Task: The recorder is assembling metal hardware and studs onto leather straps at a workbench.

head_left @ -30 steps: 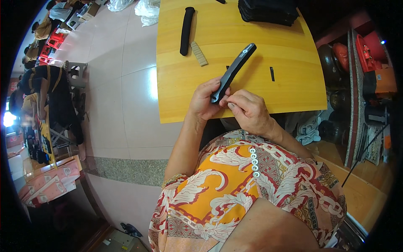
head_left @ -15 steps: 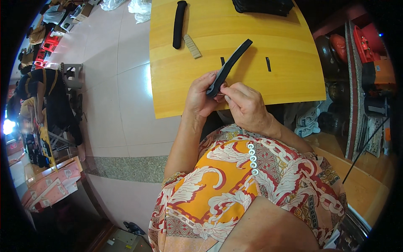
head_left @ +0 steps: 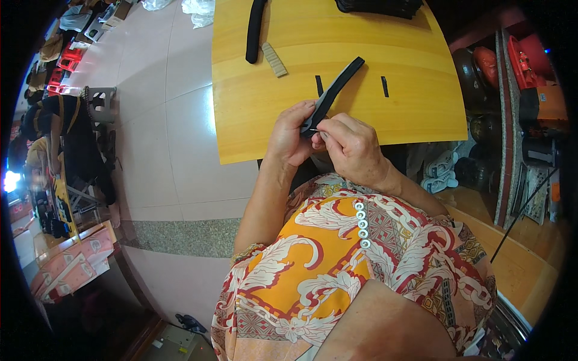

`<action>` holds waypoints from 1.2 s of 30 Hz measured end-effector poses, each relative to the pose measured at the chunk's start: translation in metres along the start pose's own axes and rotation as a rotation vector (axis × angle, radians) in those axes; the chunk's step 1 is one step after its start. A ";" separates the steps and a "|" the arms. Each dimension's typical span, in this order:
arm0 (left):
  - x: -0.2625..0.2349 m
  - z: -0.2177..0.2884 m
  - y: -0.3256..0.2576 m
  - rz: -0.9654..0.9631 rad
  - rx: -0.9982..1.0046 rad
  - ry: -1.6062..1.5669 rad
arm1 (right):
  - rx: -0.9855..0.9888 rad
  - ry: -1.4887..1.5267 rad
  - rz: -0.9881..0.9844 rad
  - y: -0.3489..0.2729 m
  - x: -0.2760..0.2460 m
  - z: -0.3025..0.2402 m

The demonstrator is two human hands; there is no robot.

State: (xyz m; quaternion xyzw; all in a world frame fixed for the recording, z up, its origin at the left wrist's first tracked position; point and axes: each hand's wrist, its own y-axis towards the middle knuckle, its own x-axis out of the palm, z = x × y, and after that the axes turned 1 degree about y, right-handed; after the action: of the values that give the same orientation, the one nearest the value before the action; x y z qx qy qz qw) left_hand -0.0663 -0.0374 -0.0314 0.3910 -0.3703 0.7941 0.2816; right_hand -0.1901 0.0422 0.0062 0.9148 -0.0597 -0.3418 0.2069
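Black curved strip [head_left: 338, 86] sits in my left grip [head_left: 292, 135], thumb and fingers closed round its lower end, the rest slanting up over the yellow tabletop [head_left: 415, 117]; my right grip [head_left: 355, 147] is pinched tight at that same end, on a thin pale sliver [head_left: 313, 129] too small to name, while a ribbed beige piece [head_left: 274, 59] lies farther off, near a long black piece [head_left: 255, 33]

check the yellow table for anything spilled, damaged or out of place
Nothing looks spilled or damaged. Slightly odd: two small black strips lie loose on the yellow table, one either side of the black-and-grey strap in the left hand. Set apart like that, they look stray.
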 end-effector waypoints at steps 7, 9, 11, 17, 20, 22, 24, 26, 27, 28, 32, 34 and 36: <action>0.009 0.001 0.000 0.066 -0.010 0.028 | -0.022 -0.015 0.065 0.001 -0.001 0.002; 0.005 -0.001 0.001 0.066 -0.010 0.034 | -0.027 -0.033 0.054 0.001 0.000 0.003; 0.004 -0.001 0.001 0.065 -0.011 0.040 | -0.020 -0.036 0.052 0.001 0.000 0.002; 0.007 -0.006 0.004 0.096 0.013 0.105 | 0.006 -0.047 0.065 -0.002 -0.002 0.001; 0.018 -0.006 0.000 0.157 0.032 0.211 | 0.091 0.013 0.062 -0.005 -0.002 0.002; 0.024 -0.006 -0.002 0.172 0.051 0.297 | 0.159 0.059 0.055 -0.006 -0.004 0.001; 0.027 -0.008 -0.002 0.180 0.121 0.359 | 0.155 0.024 0.047 -0.005 -0.007 -0.002; 0.029 -0.010 -0.002 0.186 0.192 0.421 | 0.100 -0.015 0.071 -0.005 -0.008 -0.001; 0.029 -0.012 -0.001 0.197 0.270 0.520 | 0.044 -0.054 0.092 -0.005 -0.008 0.000; 0.029 -0.013 -0.001 0.207 0.349 0.618 | 0.044 -0.056 0.096 -0.005 -0.010 0.000; 0.046 -0.019 -0.005 0.270 0.437 0.794 | -0.001 -0.120 0.103 -0.004 -0.011 -0.001; 0.049 -0.020 -0.005 0.269 0.461 0.816 | -0.007 -0.110 0.129 -0.004 -0.010 0.000; 0.049 -0.020 -0.004 0.281 0.450 0.828 | 0.151 0.077 0.151 -0.005 -0.009 0.000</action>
State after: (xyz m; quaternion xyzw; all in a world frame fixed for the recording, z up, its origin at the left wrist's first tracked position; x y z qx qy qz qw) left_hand -0.0980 -0.0110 0.0021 0.0402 -0.0956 0.9735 0.2037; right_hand -0.1968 0.0490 0.0093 0.9330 -0.1461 -0.2845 0.1648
